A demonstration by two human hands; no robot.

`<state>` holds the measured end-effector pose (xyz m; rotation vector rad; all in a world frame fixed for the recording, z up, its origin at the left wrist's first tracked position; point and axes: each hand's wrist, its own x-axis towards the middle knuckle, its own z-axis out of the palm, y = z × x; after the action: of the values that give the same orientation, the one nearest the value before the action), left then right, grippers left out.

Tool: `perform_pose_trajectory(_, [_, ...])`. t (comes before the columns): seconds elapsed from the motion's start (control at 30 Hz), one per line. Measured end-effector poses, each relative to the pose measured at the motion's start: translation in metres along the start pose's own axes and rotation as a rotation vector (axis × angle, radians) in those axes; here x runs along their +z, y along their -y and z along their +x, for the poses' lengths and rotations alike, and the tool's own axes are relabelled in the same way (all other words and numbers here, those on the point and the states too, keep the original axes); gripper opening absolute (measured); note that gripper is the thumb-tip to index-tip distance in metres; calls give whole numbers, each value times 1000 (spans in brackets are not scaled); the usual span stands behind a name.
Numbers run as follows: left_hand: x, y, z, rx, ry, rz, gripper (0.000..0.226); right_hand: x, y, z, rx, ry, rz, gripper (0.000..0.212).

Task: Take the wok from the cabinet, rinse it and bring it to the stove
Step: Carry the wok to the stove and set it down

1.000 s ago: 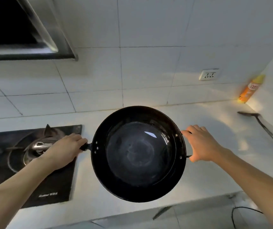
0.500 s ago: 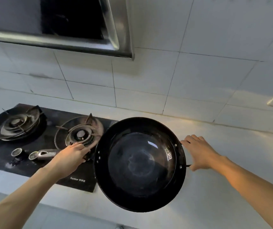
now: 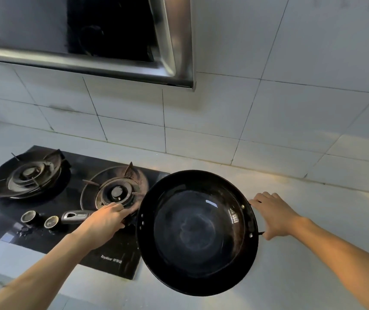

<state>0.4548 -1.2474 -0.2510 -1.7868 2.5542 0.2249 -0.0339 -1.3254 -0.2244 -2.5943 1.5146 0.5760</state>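
I hold a round black wok (image 3: 198, 231) in the air above the white counter, just right of the black glass gas stove (image 3: 112, 258). The wok's inside is wet and shiny. My left hand (image 3: 106, 221) grips its left handle, which the hand hides. My right hand (image 3: 273, 214) grips the small loop handle on the wok's right rim. The stove's right burner (image 3: 117, 192) lies just left of the wok, partly behind my left hand. Further left sits the stove's left burner (image 3: 30, 174).
A steel range hood (image 3: 116, 41) hangs over the stove at the top left. Two knobs (image 3: 40, 219) and a grey lighter-like tool (image 3: 76, 216) lie on the stove's front. White counter (image 3: 313, 220) runs to the right; tiled wall behind.
The view has swung left with the wok: both burners and the hood now show, while the socket, orange bottle and spatula at the right have left the frame. Both hands keep their grip.
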Motion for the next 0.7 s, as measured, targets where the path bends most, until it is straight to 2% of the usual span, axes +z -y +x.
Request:
perform_pose_trajectory(0.13, [4,8,16,1,33,13,51,4,-2,11,14,7,11,86])
perform_pose_trajectory(0.7, [23,25,70,30,51,-5,46,8,-23,57,69,75,-11,91])
